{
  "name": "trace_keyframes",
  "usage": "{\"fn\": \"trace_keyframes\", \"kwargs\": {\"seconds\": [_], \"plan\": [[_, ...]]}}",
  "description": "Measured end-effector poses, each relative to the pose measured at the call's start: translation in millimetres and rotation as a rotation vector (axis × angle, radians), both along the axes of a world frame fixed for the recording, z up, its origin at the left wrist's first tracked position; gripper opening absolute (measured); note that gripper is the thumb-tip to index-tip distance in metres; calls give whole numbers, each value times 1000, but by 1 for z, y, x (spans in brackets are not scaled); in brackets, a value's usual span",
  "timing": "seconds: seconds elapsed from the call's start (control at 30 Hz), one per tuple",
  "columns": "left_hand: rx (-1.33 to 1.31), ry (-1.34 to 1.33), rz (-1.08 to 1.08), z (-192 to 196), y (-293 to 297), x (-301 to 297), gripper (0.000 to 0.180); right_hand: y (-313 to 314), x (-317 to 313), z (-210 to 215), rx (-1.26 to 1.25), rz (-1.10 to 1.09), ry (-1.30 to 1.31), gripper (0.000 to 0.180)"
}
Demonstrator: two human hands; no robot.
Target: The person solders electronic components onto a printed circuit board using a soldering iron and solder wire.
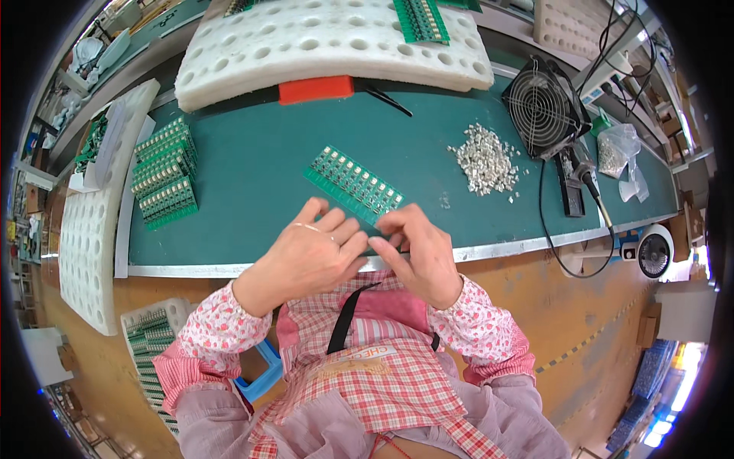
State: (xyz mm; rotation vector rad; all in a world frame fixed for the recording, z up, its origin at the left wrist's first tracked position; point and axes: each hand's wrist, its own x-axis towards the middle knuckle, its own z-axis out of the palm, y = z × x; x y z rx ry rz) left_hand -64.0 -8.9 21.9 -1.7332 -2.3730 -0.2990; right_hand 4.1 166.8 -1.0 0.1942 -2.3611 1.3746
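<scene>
The green circuit board (pixel 354 183) lay slantwise on the green mat (pixel 267 168) just in front of you, near the table's front edge, a row of small pale parts along it. Your right hand (pixel 423 252) was at its lower right end, thumb and forefinger bent toward each other; whether they grasped the board or a small part, I cannot tell. Your left hand (pixel 310 249) was beside the board's near edge with its fingers curled, and I cannot tell whether they held anything. Farther right was a loose pile of small pale pieces (pixel 485 161), with a black fan (pixel 539 107) and a soldering iron (pixel 590 183) beyond it. On your left sat a group of similar green boards (pixel 164 174). Across the mat, a red block (pixel 316 89) and a thin black tool (pixel 390 102) lay near the white foam tray (pixel 329 53).
</scene>
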Motion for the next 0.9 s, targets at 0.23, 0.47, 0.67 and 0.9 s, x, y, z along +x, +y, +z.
{"fn": "trace_keyframes", "kwargs": {"seconds": [0.23,0.47,0.67,0.9], "plan": [[145,-246,63,-7,-22,-5,26,10,0,-1,-86,36,-160,14],[435,-579,657,-22,-30,-60,22,8,-20,-14,577,-305,-39,51],[288,-277,599,-37,0,-91,26,-2,-19,-20,367,-396,-79,53],[795,-1332,309,-19,18,-103,20,0,-17,-18,373,-390,-23,45]]}}
